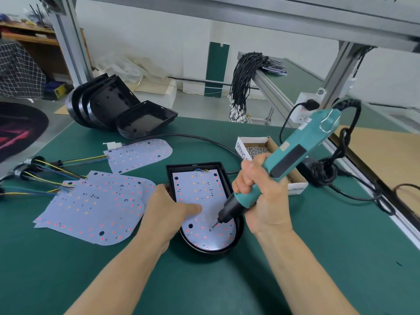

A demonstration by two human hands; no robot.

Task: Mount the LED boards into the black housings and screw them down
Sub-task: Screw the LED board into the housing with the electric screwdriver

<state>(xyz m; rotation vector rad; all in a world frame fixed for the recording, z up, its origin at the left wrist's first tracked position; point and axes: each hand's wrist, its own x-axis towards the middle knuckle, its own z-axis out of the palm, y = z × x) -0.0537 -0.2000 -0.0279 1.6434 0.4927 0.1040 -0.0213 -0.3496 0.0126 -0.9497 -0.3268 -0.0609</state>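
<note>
Head view: right hand (261, 198) grips the electric screwdriver (293, 160), bit on the LED board (200, 201) seated in the black housing (236, 233) mid-tabletop (318, 258); left hand (168, 212), fingers relaxed, presses the board.

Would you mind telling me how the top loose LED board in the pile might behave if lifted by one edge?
The loose LED board looks thin, so it probably flexes slightly. Its wire tail would likely drag. On the overlapped pile, it may slide easily.
</note>
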